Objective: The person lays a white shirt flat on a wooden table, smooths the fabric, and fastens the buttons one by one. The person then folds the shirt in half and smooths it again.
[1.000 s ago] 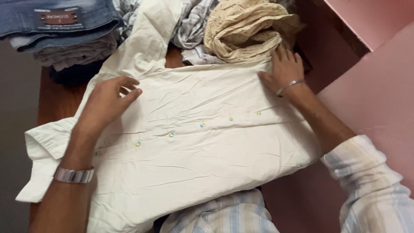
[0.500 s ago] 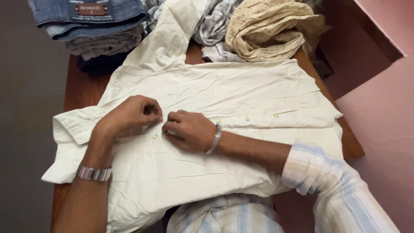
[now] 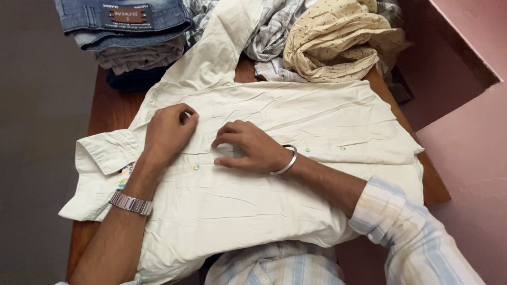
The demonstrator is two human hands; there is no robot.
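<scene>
Shirt (image 3: 296,121), cream and creased, lies spread flat over the brown desk (image 3: 113,108), its collar (image 3: 105,153) at 9 o'clock and one sleeve (image 3: 222,45) running up toward 12 o'clock. Small buttons (image 3: 196,167) run in a line across its middle. Both hands rest on the cloth near the centre of that line. The left hand (image 3: 169,129) sits at about 10 o'clock from the nearest button, fingers curled in loosely with the tips on the fabric; whether they pinch any cloth I cannot tell. A metal watch (image 3: 131,202) circles that wrist. The right hand (image 3: 248,146) lies just beside it at 3 o'clock, fingers bent and pressed down on the front edge of the shirt, gripping nothing that shows. A steel bangle (image 3: 285,161) sits on that wrist, and a striped cuff (image 3: 406,232) covers the forearm. At 11 o'clock, folded jeans (image 3: 124,24) are stacked on the desk. At 1 o'clock lies a crumpled tan shirt (image 3: 338,42).
</scene>
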